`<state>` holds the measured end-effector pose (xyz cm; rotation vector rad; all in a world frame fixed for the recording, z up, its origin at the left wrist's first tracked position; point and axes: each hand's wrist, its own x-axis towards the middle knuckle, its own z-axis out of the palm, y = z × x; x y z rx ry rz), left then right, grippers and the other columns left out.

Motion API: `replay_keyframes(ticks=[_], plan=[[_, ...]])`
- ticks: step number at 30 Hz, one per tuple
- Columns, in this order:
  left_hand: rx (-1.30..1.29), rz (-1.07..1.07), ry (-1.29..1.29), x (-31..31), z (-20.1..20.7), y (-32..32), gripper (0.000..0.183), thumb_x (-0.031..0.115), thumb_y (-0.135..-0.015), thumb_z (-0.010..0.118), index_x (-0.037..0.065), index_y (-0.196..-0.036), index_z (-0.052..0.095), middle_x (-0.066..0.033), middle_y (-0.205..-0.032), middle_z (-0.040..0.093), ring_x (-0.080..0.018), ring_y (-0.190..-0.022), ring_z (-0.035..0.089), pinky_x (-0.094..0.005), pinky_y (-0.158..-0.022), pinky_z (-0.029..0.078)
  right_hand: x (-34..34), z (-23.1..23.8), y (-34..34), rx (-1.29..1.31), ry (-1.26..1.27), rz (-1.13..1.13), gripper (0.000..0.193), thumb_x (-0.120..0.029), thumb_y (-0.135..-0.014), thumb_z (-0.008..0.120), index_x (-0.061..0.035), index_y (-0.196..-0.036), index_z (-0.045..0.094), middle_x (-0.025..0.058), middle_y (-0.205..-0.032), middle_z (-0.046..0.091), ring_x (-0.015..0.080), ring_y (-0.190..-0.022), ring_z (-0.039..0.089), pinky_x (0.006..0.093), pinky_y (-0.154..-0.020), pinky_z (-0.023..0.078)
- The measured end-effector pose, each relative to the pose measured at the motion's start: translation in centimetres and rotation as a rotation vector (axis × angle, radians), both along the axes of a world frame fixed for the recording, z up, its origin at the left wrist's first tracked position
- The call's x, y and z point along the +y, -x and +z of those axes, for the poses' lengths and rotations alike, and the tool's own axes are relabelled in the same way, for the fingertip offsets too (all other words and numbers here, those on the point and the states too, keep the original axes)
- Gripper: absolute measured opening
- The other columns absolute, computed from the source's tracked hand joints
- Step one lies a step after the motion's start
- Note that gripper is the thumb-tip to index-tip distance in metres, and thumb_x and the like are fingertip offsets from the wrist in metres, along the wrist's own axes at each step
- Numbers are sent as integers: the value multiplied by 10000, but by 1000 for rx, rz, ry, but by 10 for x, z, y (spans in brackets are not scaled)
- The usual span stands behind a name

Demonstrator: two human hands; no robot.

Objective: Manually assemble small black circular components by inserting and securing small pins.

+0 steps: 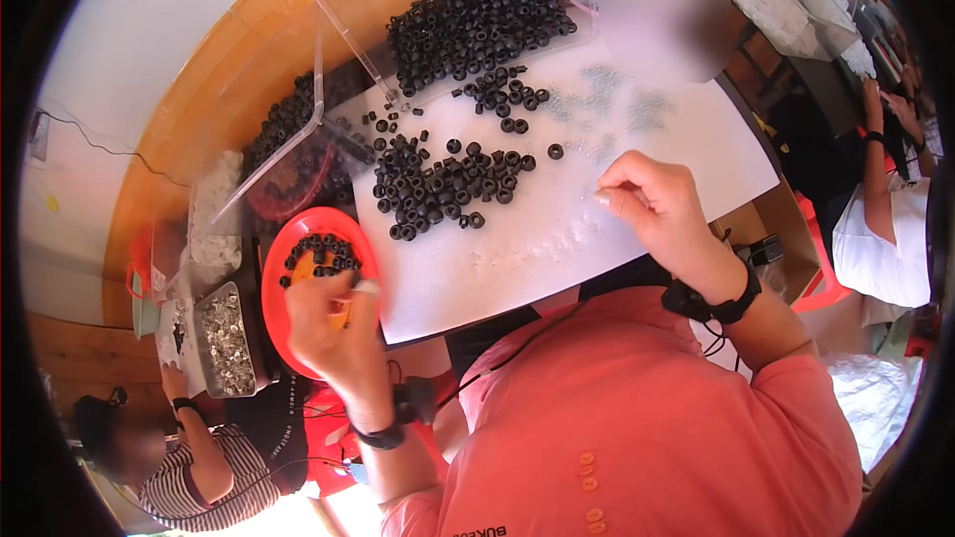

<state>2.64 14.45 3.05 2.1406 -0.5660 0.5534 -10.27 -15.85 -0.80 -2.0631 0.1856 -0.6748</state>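
Observation:
My left hand (336, 333) is over the near side of a red plate (274, 283), its fingers bent. A gap shows between thumb and fingers, with nothing visible in it. Several black ring-shaped parts (316, 249) lie in the plate beside an orange patch. Over the right part of a white sheet (477, 288), my right hand (652, 204) pinches thumb against forefinger; whatever is between them is too small to make out. Tiny clear pieces (572, 239) are scattered beside it. A loose pile of black knob-like parts (448, 184) lies between my hands.
At the back, a clear bin (477, 25) brims with black parts. Another clear container (284, 129) leans at the left. A tray of metallic pieces (227, 338) stands left of the plate. People (204, 457) work at both sides; one reaches from the right (875, 199).

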Motion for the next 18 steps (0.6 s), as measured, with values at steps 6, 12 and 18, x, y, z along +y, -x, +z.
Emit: replay_keyframes(ticks=[6,12,18], plan=[[-52,-46,-76,-7,-14,1,208,-32,-753,745,10,-952,701,-104,-953,660,-269,-909,602,-367,-831,486,18,1,-20,43,635,-120,81,-84,-743,708,-82,-797,647,95,-809,625,279,-737,642,417,-658,484],[-45,-344,-154,-76,-40,11,196,13,-782,740,29,-975,713,-91,-944,643,-235,-891,609,-337,-680,496,45,5,-48,55,836,-89,92,-140,-770,643,-80,-827,683,90,-811,611,292,-814,621,414,-741,439],[-140,-304,-294,-93,-50,4,209,12,-741,730,38,-942,674,-115,-895,593,-330,-886,567,-431,-741,501,31,-1,-37,33,857,-39,123,-143,-741,675,-82,-843,708,92,-842,636,275,-850,620,408,-747,429]])
